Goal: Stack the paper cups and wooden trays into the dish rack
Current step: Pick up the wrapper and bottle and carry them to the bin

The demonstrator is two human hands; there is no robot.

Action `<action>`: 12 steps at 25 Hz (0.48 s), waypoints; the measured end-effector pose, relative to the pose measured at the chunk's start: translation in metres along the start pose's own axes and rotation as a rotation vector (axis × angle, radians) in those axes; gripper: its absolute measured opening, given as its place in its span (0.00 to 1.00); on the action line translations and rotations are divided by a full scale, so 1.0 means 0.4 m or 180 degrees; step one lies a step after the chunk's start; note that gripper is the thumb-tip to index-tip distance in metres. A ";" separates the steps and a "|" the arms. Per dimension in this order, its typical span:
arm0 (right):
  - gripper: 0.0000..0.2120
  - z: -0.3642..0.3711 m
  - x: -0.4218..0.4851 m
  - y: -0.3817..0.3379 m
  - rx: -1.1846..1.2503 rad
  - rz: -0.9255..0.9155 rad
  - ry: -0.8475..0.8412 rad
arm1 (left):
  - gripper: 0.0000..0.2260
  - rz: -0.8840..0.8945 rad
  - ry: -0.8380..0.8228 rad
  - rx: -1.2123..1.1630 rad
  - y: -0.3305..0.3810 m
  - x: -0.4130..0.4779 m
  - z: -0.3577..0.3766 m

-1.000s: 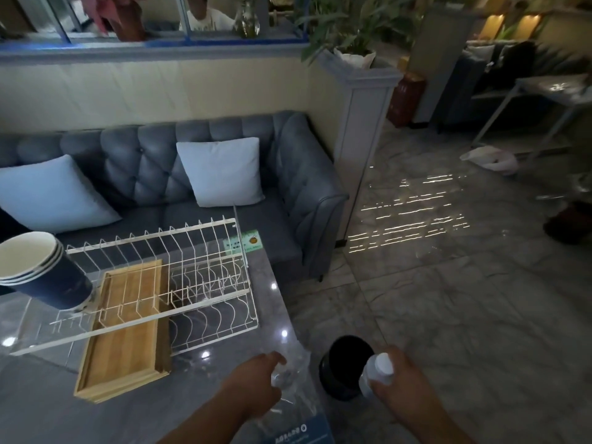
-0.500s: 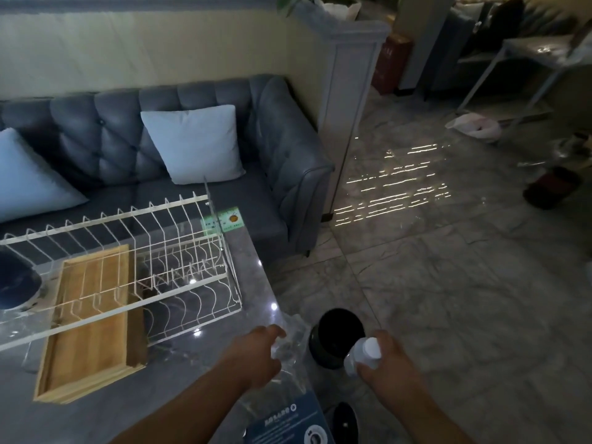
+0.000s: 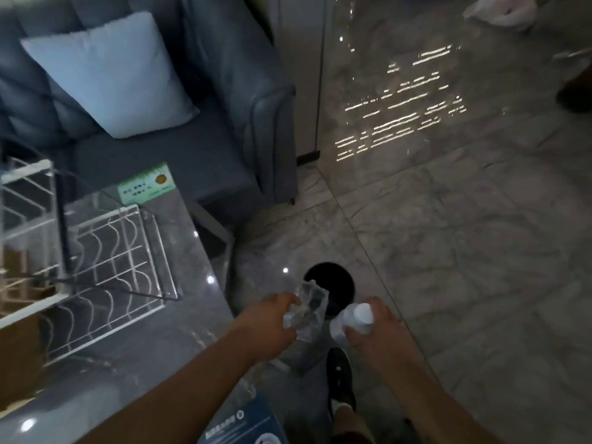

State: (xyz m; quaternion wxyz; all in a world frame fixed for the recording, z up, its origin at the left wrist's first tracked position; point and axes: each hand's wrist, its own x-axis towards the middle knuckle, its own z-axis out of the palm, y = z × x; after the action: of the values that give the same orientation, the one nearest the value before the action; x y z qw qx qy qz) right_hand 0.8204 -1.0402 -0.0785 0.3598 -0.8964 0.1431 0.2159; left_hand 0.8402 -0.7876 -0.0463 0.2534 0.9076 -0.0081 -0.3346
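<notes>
Left hand (image 3: 272, 325): closed on crumpled clear plastic wrapper (image 3: 307, 310), past table's right edge. Right hand (image 3: 373, 331): closed on white paper cups (image 3: 352, 320). Dish rack (image 3: 96, 267): on table (image 3: 166, 357), left side; wooden tray (image 3: 16, 341) at left edge.

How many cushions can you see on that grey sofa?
1. A pale cushion leans against the sofa's tufted back, near its right armrest. The sofa runs off the frame's left edge, so more cushions may be out of view there.
</notes>
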 end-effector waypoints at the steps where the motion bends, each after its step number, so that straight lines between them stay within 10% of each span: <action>1: 0.30 0.006 0.024 0.019 0.0018 0.0043 0.0061 | 0.27 -0.0021 -0.0046 0.0038 0.009 0.037 0.010; 12: 0.24 0.224 0.313 0.305 0.0897 0.0677 0.0537 | 0.13 -0.0827 -0.0404 -0.0214 -0.043 0.517 0.314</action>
State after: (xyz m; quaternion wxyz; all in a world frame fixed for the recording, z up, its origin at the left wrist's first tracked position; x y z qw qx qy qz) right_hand 0.8532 -1.0752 -0.2690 0.4435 -0.8319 0.2956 0.1546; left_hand 0.9213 -0.8679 -0.2602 0.2372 0.8690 0.1046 -0.4214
